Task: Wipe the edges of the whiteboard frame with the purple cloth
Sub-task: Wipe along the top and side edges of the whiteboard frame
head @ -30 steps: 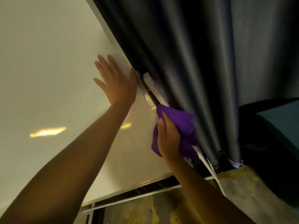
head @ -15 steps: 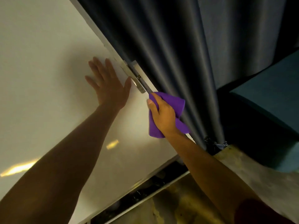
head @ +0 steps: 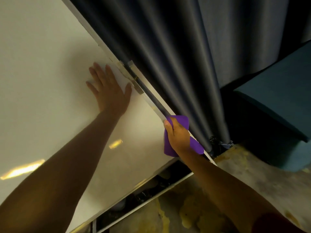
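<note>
The whiteboard point(head: 50, 81) fills the left of the view, its pale metal frame edge point(head: 151, 103) running diagonally from top centre down to the lower right. My left hand point(head: 109, 91) lies flat and open on the board face, thumb next to a metal bracket point(head: 133, 78) on the frame. My right hand point(head: 178, 133) grips the purple cloth point(head: 181, 121), folded over the frame's right edge low down, near the bottom corner. Part of the cloth hangs below my wrist.
A dark blue curtain point(head: 176, 47) hangs right behind the frame edge, touching it. A teal upholstered block point(head: 277, 98) stands at the right. The board's bottom rail point(head: 148, 195) and a worn yellowish floor point(head: 235, 174) lie below.
My right hand with the cloth has slid down the frame edge toward the bottom corner. The left hand has stayed flat on the board. The camera has shifted.
</note>
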### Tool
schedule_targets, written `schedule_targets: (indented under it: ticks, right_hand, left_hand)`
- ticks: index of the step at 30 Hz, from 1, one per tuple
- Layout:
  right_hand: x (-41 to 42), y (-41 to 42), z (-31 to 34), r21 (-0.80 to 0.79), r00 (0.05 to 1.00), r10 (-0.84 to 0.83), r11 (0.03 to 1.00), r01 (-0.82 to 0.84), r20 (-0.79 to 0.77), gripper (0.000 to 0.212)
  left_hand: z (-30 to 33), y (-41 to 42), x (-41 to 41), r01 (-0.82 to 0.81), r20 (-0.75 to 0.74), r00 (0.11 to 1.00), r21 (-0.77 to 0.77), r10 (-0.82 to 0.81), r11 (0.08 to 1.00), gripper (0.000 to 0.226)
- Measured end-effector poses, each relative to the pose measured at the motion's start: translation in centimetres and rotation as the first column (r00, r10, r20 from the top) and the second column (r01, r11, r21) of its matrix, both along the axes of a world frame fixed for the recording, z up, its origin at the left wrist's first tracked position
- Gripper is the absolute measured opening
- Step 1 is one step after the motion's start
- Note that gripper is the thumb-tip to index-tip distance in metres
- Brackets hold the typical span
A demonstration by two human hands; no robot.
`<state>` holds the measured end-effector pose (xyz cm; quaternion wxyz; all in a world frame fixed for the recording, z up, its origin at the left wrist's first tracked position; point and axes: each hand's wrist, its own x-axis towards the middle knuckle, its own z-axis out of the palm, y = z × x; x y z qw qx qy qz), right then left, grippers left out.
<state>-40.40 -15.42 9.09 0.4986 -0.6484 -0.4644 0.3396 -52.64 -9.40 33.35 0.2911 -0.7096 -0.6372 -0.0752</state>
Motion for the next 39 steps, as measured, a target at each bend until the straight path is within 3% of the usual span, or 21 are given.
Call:
schedule_targets:
  ticks: [3, 7, 11, 17, 23, 30, 32, 35, 39]
  right_hand:
    - [-0.3, 1.3, 3.7, 0.139, 0.996, -0.005, 0.99, 0.018, -0.092, 0.049]
    - [-0.2, 4.1, 8.2, 0.172, 0.983, 0.039, 0.985, -0.008, -0.177, 0.045]
    - [0.2, 3.2, 6.2, 0.188, 0.999, 0.009, 0.982, -0.002, -0.04, 0.043]
    - [-0.2, -0.2, 0.1, 0.16, 0.975, -0.096, 0.985, 0.064, 0.199, 0.042]
    - [-0.4, -3.6, -4.6, 0.049, 0.925, -0.27, 0.963, 0.266, 0.269, 0.06]
    - [-2.5, -4.6, -4.6, 0.01, 0.924, -0.381, 0.924, 0.381, -0.031, 0.043]
    - [-3.1, -4.6, -5.2, -0.013, 0.878, -0.446, 0.893, 0.451, -0.174, 0.038]
    - [-5.3, -4.9, -7.2, -0.113, 0.688, -0.564, 0.804, 0.584, -0.457, 0.031]
    - [-7.7, -4.3, -7.8, -0.331, 0.38, -0.604, 0.747, 0.576, -0.701, 0.035]
  left_hand:
    - [-3.5, -3.3, 0.2, 0.163, -0.186, 0.968, -0.039, -0.168, 0.986, 0.084]
    - [-6.4, -4.1, -0.9, 0.462, -0.337, 0.818, -0.097, -0.466, 0.881, 0.085]
    - [-9.4, -2.5, -3.5, 0.492, -0.521, 0.68, -0.197, -0.516, 0.848, 0.088]
    - [-14.5, -1.1, -1.2, 0.704, -0.459, 0.496, -0.284, -0.737, 0.651, 0.07]
    - [-16.3, -0.3, -1.3, 0.745, -0.621, 0.338, -0.283, -0.707, 0.604, 0.072]
    - [-16.7, -0.2, -1.8, 0.77, -0.633, 0.3, -0.281, -0.714, 0.572, 0.069]
    - [-16.7, 0.4, -1.9, 0.775, -0.622, 0.312, -0.271, -0.718, 0.571, 0.069]
    - [-16.9, 0.3, -1.9, 0.761, -0.637, 0.318, -0.27, -0.702, 0.59, 0.072]
    - [-16.6, 0.2, -2.1, 0.765, -0.636, 0.303, -0.281, -0.709, 0.579, 0.073]
